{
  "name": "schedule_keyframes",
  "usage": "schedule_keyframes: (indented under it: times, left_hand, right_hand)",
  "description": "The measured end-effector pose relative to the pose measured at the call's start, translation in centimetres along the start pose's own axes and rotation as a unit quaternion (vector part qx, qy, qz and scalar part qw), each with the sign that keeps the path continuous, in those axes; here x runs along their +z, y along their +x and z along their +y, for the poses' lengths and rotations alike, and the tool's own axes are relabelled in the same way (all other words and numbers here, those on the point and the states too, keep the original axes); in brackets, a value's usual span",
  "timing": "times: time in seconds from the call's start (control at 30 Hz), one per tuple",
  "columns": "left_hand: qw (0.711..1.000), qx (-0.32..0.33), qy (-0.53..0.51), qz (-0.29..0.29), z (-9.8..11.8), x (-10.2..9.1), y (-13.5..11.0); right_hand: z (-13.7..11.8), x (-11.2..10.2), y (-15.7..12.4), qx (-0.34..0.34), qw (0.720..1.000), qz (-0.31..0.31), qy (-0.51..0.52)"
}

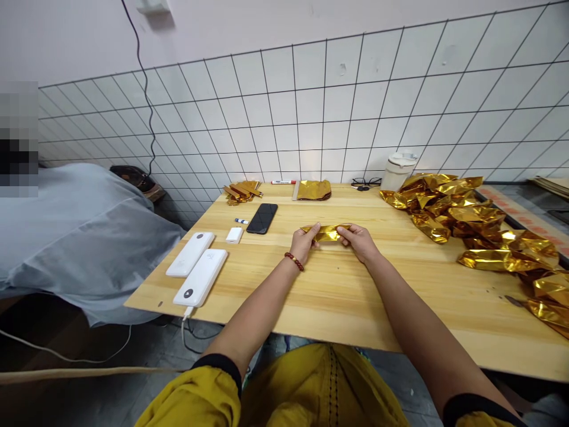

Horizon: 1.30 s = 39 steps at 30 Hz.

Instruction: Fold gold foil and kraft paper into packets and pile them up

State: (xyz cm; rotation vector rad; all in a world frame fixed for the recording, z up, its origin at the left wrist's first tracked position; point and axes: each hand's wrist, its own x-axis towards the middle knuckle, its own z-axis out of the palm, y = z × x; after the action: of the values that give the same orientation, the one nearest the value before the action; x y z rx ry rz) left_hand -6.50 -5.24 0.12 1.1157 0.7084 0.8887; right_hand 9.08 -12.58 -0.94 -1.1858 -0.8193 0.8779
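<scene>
Between my two hands, just above the wooden table, stretches a small folded piece of gold foil paper. My left hand, with a beaded bracelet on its wrist, pinches the left end. The right end is gripped by the thumb and fingers of my right hand. Beyond my hands lies a stack of gold foil sheets near the wall. Folded gold strips are heaped at the back left. On the right spreads a pile of puffed gold foil pieces.
Two white power banks, a white charger, a black phone and a small blue-and-white item lie at left. Along the back are a red marker, glasses and a white lidded cup. A person in grey is at far left.
</scene>
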Motion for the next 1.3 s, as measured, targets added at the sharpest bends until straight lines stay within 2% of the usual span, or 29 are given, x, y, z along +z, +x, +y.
schedule_keyframes:
  times: [0.2, 0.33, 0.4, 0.53, 0.67, 0.87, 1.0, 1.3]
  left_hand:
    - [1.0, 0.01, -0.003, 0.019, -0.33, -0.03, 0.32]
    - [1.0, 0.021, -0.008, -0.017, -0.16, 0.21, -0.01]
    - [0.999, 0.025, -0.002, -0.029, -0.15, 0.3, -0.11]
    - [1.0, 0.029, -0.005, 0.0, -0.26, 0.23, 0.02]
    - [0.998, 0.034, -0.054, -0.011, -0.03, 0.17, -0.02]
    - [0.99, 0.02, -0.132, -0.036, 0.27, 0.25, -0.16]
    - [0.993, 0.007, -0.114, -0.039, 0.06, 0.12, -0.05]
    - [0.993, 0.046, -0.074, -0.079, -0.31, -0.27, 0.01]
  right_hand:
    - [-0.14, -0.09, -0.17, 0.0, 1.0, -0.013, 0.011]
    - [-0.31, -0.15, -0.22, 0.006, 0.999, -0.017, 0.034]
    - [-0.41, -0.18, -0.2, -0.004, 0.999, -0.012, 0.051]
    - [-0.49, -0.18, -0.23, -0.045, 0.997, -0.027, 0.051]
    - [-0.38, -0.02, -0.32, -0.049, 0.997, -0.053, 0.03]
    - [-0.23, 0.19, -0.28, -0.056, 0.998, -0.024, 0.008]
    - [-0.1, 0.07, -0.16, -0.041, 0.999, -0.023, 0.005]
    - [-0.2, 0.0, -0.16, -0.027, 0.999, -0.022, 0.033]
